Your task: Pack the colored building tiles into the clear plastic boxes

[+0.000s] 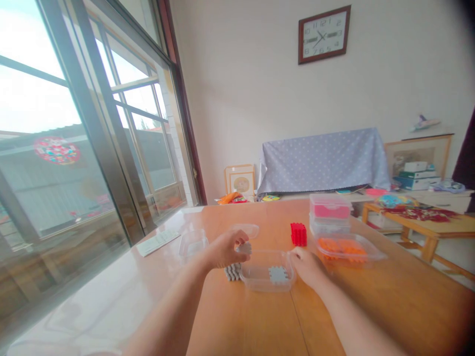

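My left hand (225, 248) pinches a grey toothed plastic piece (244, 247) just above the left rim of a clear plastic container (260, 284). One grey piece (278, 274) lies flat inside that container. A short row of more grey pieces (232, 272) stands on the wooden table (260, 321) against the container's left side. My right hand (308, 264) rests curled against the container's right end, steadying it.
A stack of red pieces (299, 234) stands behind the container. To the right are a clear tray of orange pieces (343, 248) and stacked tubs, the top one holding pink pieces (329, 210). An empty clear tub (192, 242), a lid (245, 229) and a paper (158, 242) lie at the left.
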A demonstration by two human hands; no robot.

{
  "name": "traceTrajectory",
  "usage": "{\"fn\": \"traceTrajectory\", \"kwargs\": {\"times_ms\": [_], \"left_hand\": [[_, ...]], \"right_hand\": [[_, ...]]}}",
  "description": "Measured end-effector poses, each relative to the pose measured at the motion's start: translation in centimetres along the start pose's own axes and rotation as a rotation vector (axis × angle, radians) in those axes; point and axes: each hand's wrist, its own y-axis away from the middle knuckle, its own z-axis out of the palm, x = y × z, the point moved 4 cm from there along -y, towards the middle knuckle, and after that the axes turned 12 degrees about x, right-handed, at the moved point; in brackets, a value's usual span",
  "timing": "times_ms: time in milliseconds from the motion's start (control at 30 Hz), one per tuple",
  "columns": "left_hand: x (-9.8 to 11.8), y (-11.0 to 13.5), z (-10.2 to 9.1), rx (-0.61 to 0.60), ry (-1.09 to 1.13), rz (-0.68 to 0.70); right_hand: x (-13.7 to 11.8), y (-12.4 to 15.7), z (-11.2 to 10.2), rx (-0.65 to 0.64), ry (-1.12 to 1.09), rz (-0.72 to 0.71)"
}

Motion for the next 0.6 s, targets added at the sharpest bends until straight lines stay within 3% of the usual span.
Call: {"fn": "traceTrajectory", "kwargs": {"times_ms": [167,333,433,600], "left_hand": [[1.9,-1.9,5.2,-0.127,-0.009,0.017],[2.4,-2.7,9.9,-0.259,-0.029,-0.001],[2.3,-2.6,11.0,-0.263,-0.028,-0.023],[2.2,-2.2,10.4,-0.192,-0.079,-0.015]], "right_hand": [[-0.2,-0.2,-0.1,0.0,0.007,0.018],[-0.5,-0.1,-0.3,0.018,0.01,0.011],[-0.7,0.0,-0.5,0.015,0.008,0.015],[-0.8,0.0,-0.6,0.015,-0.003,0.019]]}}
